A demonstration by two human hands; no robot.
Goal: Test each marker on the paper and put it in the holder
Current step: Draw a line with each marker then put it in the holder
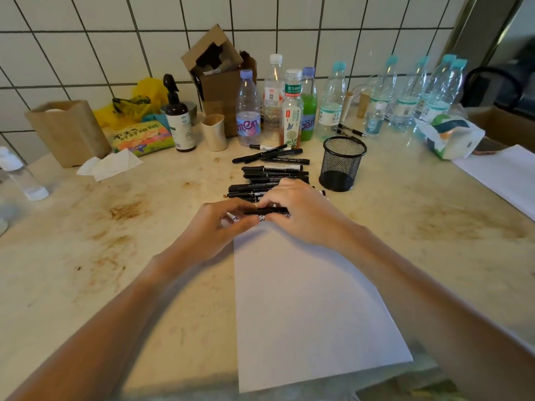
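1. While both of my hands meet over the far end of the paper (304, 299), I have one black marker (267, 211) lying crosswise between them: my left hand (223, 224) pinches its left end, and my right hand (295, 209) curls round the right part of the barrel. Neither hand is loose; both are closed on this one marker.
2. My guess is that I am about to uncap it, so I should keep the right hand firm on the barrel and pull straight along the marker with the left, not twisting sideways into the pile.
3. That pile of markers (275, 175) lies just beyond my knuckles, touching distance; I must lift slightly so a jerk does not scatter them.
4. Whether the cap is already loose I cannot tell; my fingers hide the joint.
5. Once open, I should draw a short stroke on the bare sheet near my hands, then recap.
6. For the drop, the mesh holder (342, 163) stands to the far right of the pile, upright, with nothing visible inside it.
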